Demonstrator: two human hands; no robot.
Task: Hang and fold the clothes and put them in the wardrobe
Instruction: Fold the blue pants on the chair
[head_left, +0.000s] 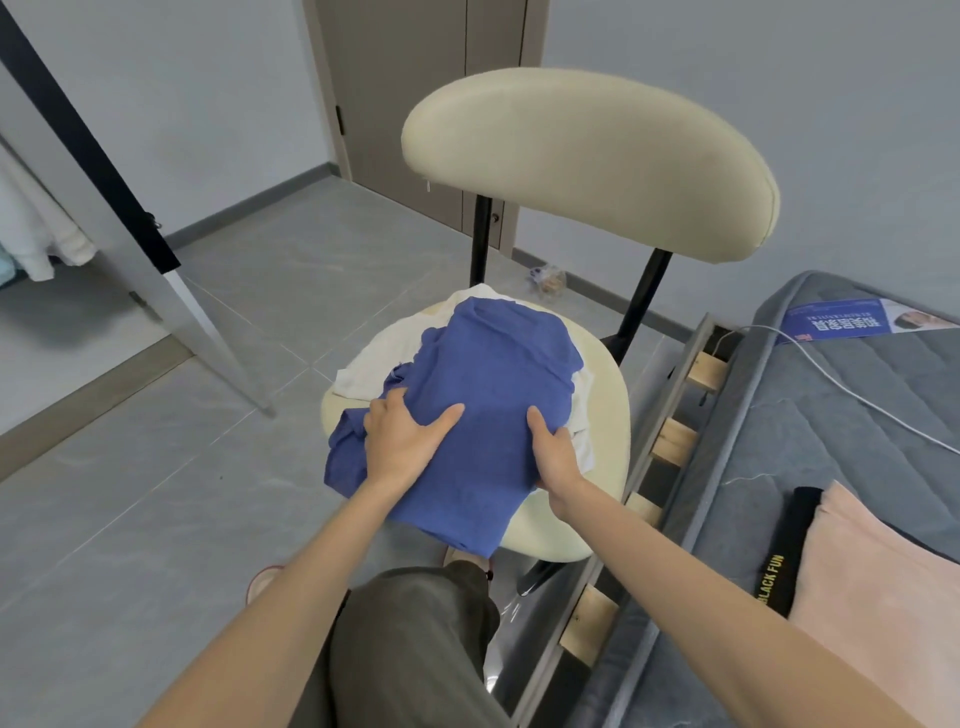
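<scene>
Bedroom, mid-fold: my left hand (402, 441) lies flat, fingers spread, on the blue shirt (483, 395), pressing it down, not gripping. My right hand (553, 449) cups the shirt's right edge, thumb on top, fingers tucked under out of sight, so I can't tell how firm the pinch is. Shirt sits on the cream chair seat (602, 415), on top of a white garment (384, 353) that pokes out beyond my left hand & past my right. Fabric looks soft, light, limp w/ no stiffness; I judge it'll sag unless lifted at both side edges or scooped from below. Both arms reach fwd & down, elbows nearly straight, wrists low. Pink cloth (878, 587) waits on the bed (810, 415), right of my right arm.
</scene>
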